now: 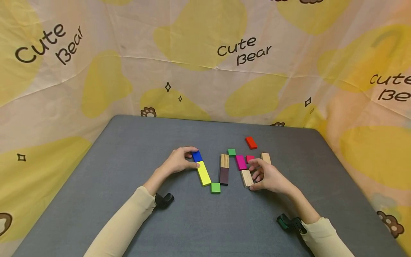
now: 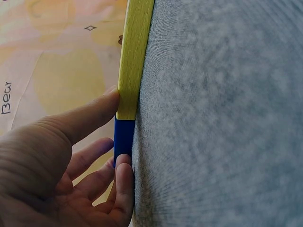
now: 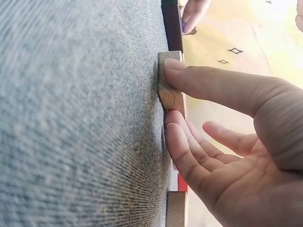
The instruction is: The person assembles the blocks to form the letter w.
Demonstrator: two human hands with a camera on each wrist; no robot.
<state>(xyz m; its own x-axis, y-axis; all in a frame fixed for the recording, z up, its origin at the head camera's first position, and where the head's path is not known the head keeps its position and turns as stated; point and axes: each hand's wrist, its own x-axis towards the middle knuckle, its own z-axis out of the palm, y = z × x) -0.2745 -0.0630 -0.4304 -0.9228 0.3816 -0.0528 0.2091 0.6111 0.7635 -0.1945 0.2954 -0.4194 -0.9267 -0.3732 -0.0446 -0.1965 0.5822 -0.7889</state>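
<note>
Grey tabletop (image 1: pixel 179 228) cropped below; hands (image 1: pixel 177 160) (image 1: pixel 270 176) partly hide blue block (image 1: pixel 197 156), pale block (image 1: pixel 246 177).

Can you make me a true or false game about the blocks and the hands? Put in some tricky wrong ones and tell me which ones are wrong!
1. The left hand touches the yellow block. True.
2. The blue block is stacked on top of the yellow block. False: the two lie end to end.
3. The right hand touches a plain wooden block. True.
4. There are three green blocks. False: there are two, a near green block and a far green block.
5. The red block at the back lies apart from the other blocks. True.
</note>
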